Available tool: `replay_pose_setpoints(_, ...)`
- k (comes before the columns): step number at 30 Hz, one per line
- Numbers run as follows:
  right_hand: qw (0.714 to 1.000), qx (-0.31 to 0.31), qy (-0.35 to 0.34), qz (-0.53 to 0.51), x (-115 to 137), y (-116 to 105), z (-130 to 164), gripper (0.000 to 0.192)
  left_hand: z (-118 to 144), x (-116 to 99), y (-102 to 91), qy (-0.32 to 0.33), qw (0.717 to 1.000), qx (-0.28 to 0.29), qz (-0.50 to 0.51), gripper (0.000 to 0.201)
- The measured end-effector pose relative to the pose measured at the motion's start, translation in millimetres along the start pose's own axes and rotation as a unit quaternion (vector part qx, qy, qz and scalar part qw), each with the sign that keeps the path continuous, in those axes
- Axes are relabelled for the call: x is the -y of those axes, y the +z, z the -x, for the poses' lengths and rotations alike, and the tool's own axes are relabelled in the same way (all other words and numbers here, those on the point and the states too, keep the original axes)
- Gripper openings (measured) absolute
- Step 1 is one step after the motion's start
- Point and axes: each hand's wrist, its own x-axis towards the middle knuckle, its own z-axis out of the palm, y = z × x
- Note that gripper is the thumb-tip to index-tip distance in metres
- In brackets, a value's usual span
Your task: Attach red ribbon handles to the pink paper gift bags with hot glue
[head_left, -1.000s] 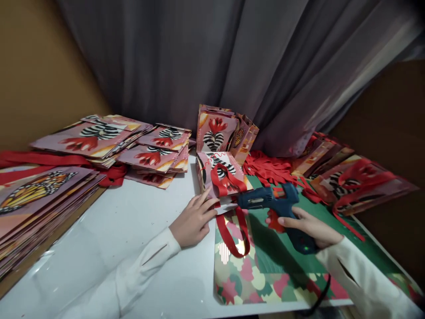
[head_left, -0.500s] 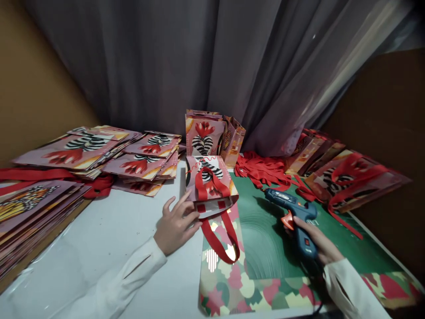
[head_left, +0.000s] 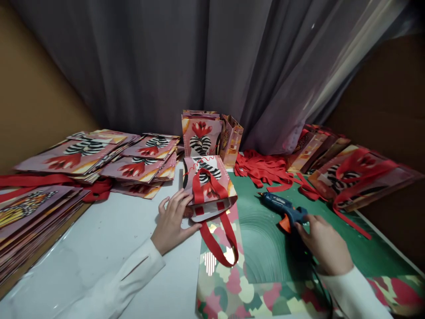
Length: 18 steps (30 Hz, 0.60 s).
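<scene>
Gift bag (head_left: 209, 186) lay flat on the tabletop (head_left: 126, 239), pinned by the left hand (head_left: 172, 221) (fingers spread, pressing); right hand (head_left: 323, 243) closed around the glue gun (head_left: 282, 208), resting on the green mat (head_left: 265, 239).

Left hand (head_left: 172, 219) on gift bag (head_left: 207, 186); right hand (head_left: 323, 243) on glue gun (head_left: 280, 207).

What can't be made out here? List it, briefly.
- Glue gun handle, head view: covered by the right hand.
- Bag left edge: under the left hand fingers.
- Stacks at left: cut off by the frame edge.
- Glue on the bag's handles: too small to tell.
</scene>
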Motion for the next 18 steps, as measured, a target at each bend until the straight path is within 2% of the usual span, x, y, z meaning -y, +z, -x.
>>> replay_pose_setpoints(1,0.998,-0.034,-0.041,0.015,15,-6,2,0.029,0,0,0.1,0.001,1.0,0.002,0.0,0.074)
replay_pose_setpoints(2,0.995,-0.052,-0.087,-0.015,32,-12,3,0.029,0,-1,0.0,0.001,1.0,0.004,0.0,0.073)
replay_pose_setpoints(4,0.969,-0.003,-0.228,-0.095,70,-16,-1,0.028,1,-1,-0.3,-0.003,1.0,0.007,0.002,0.072)
replay_pose_setpoints(6,0.948,0.055,-0.305,-0.065,104,-10,-9,0.03,1,-1,-0.6,-0.007,1.0,0.007,0.005,0.072)
replay_pose_setpoints(9,0.944,0.1,-0.316,0.0,140,11,-22,0.033,2,0,-0.6,-0.008,1.0,0.003,0.009,0.072)
replay_pose_setpoints(12,0.947,0.109,-0.301,-0.011,154,28,-29,0.025,3,0,0.1,-0.008,1.0,0.003,0.009,0.072)
replay_pose_setpoints(14,0.945,0.116,-0.303,-0.037,155,29,-31,0.023,3,0,0.7,-0.006,1.0,0.004,0.008,0.071)
replay_pose_setpoints(16,0.939,0.125,-0.312,-0.069,147,21,-31,0.024,3,-1,1.3,-0.008,1.0,0.002,0.008,0.073)
replay_pose_setpoints(18,0.926,0.147,-0.3,-0.177,131,4,-33,0.027,3,-1,2.0,-0.018,1.0,0.0,0.013,0.078)
